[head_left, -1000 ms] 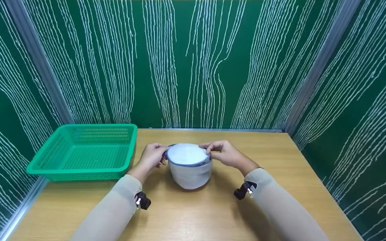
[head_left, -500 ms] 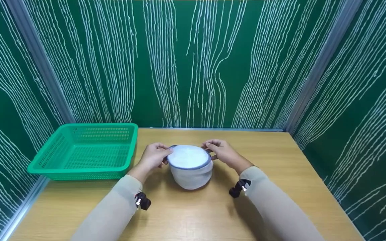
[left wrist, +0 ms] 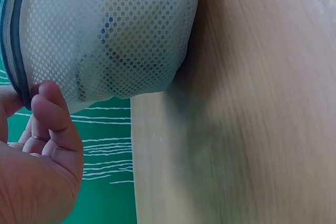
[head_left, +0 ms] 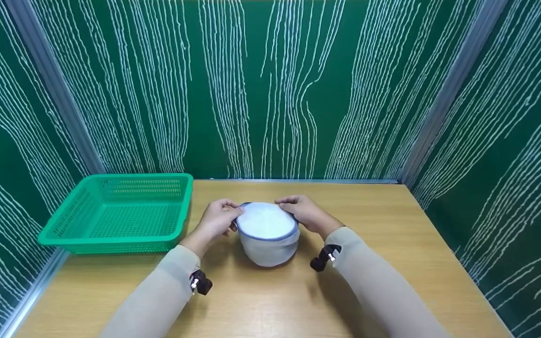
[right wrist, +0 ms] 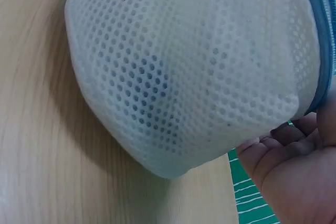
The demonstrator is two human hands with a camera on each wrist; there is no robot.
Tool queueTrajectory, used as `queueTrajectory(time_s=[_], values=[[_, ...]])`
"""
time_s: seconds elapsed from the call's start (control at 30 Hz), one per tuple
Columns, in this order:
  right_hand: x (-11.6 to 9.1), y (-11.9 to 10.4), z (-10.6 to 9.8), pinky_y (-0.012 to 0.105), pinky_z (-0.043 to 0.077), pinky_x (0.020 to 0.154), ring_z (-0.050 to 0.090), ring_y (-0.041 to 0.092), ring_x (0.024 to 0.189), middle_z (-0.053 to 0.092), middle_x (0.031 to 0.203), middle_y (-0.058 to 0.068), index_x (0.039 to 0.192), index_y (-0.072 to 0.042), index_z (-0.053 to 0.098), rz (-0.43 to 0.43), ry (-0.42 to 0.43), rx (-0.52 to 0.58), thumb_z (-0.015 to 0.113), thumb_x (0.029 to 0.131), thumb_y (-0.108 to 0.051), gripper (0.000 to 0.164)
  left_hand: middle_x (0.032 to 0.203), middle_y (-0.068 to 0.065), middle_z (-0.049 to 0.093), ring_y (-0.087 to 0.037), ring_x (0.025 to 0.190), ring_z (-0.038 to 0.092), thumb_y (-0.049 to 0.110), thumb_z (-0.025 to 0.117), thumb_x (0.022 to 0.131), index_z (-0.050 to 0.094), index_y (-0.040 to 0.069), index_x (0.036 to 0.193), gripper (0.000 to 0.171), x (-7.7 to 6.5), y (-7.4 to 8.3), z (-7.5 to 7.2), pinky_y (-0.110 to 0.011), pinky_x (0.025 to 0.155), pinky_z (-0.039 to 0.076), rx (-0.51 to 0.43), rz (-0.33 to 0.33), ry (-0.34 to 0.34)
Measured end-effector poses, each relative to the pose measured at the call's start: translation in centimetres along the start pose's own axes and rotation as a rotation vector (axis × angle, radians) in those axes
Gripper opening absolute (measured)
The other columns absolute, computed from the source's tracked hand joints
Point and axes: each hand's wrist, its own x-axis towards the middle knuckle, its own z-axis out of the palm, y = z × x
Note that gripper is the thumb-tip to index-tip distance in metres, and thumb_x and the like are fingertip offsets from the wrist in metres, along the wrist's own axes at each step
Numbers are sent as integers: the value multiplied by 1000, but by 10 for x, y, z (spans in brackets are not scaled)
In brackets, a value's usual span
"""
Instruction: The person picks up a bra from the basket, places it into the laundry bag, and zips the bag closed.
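A white mesh laundry bag (head_left: 269, 251) with a blue zipped rim and a flat pale top stands on the table between the hands. My left hand (head_left: 216, 218) pinches its rim at the left; in the left wrist view the thumb and curled fingers (left wrist: 50, 114) meet at the blue edge. My right hand (head_left: 307, 212) holds the rim at the far right, thumb over the top. The right wrist view shows that hand (right wrist: 294, 166) partly behind the bag (right wrist: 184, 66). Through the mesh a darker patch shows, its kind hidden.
A green plastic basket (head_left: 183, 225) with perforated walls stands at the left back of the wooden table (head_left: 261, 310). Green panels (head_left: 284, 94) with white wavy lines enclose the back and sides. Grey metal posts (head_left: 444, 103) stand at the corners.
My right hand has shifted slightly left and back along the rim, its fingers lifting off and settling again. The bag's top now tips more toward me. The left hand has barely moved.
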Motion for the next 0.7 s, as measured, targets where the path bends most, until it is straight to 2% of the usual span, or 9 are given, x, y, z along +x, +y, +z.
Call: queueTrajectory(time_s=[0.17,0.3,0.4,0.47,0.63,0.7], values=[[1,-5,-2,28,61,93,70,21,117,74,142,14,134,-10,79,-14,38,-15,64,115,-14,25,103,-8,69,-22,80,64,27,74,110,72,9,128,26,0,10,1,-27,60,50,83,-4,40],[0,-10,-3,33,60,104,69,23,126,74,142,13,133,-11,80,-46,50,-26,64,115,-14,24,121,-10,68,-22,99,64,29,74,108,72,10,130,28,2,27,5,-32,81,58,204,18,70],[0,-14,-4,38,59,112,70,25,131,75,142,12,133,-12,80,-66,55,-40,65,115,-14,24,135,-12,68,-27,121,65,30,73,109,71,12,133,30,4,41,10,-39,104,62,280,37,38],[-1,-15,-5,40,59,114,70,26,132,75,142,12,133,-13,80,-82,57,-46,65,114,-14,24,143,-13,68,-30,132,65,30,71,110,71,11,136,32,6,50,14,-45,113,61,323,64,11],[-1,-20,-5,37,62,109,71,26,131,77,141,13,132,-12,82,-168,52,-83,68,112,-11,24,160,-15,61,-33,150,60,29,65,114,70,10,148,39,13,60,26,-51,126,53,431,143,-33],[0,-21,-4,34,63,107,71,26,129,78,140,12,131,-12,83,-202,47,-102,69,111,-10,24,164,-15,58,-34,154,57,30,61,117,68,9,152,41,15,61,29,-52,129,49,466,163,-70]])
